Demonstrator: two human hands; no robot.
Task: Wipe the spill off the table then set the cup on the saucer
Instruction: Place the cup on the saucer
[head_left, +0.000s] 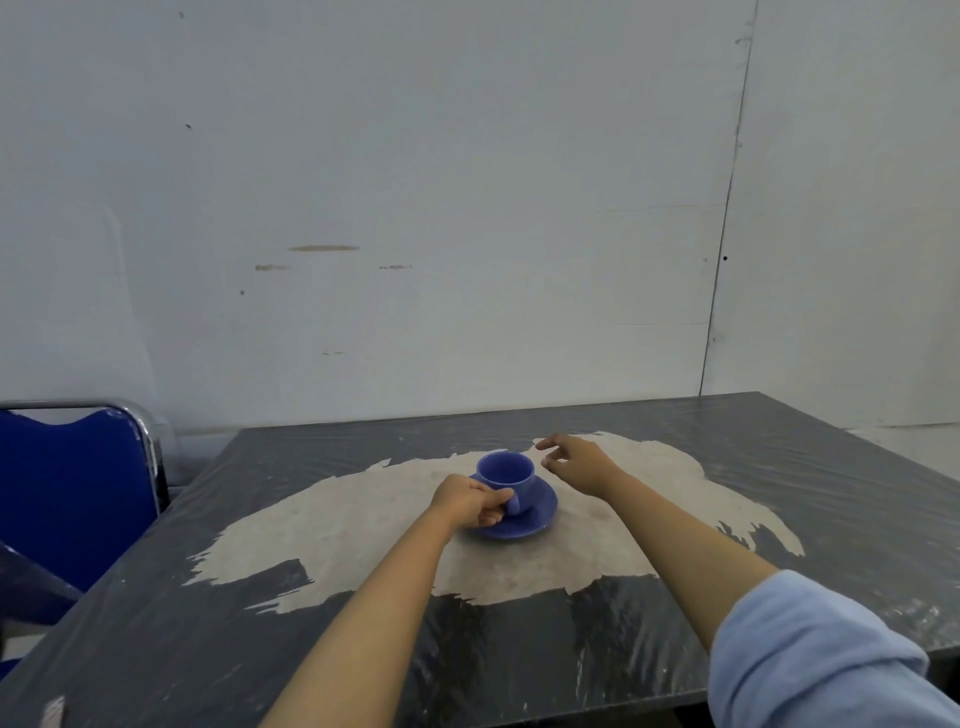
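Blue cup (506, 475): sitting upright on saucer (535, 512); left hand (470, 501) pinching its near-side handle; right hand (574, 465) hovering empty beside, fingers loosely spread.

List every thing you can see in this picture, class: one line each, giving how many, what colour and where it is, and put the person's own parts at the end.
cup: one, blue, standing on the saucer, mid-table.
saucer: one, blue, under the cup, on the table's pale patch.
table: one, dark grey with a large worn beige patch in the middle, filling the lower picture.
chair: one, blue with a chrome frame, at the table's left side.
wall: one, white and scuffed, behind the table.
sleeve: one, light blue, on the right arm, bottom right.
left hand: one, gripping the cup's handle.
right hand: one, holding nothing, fingers loose, just right of the cup.
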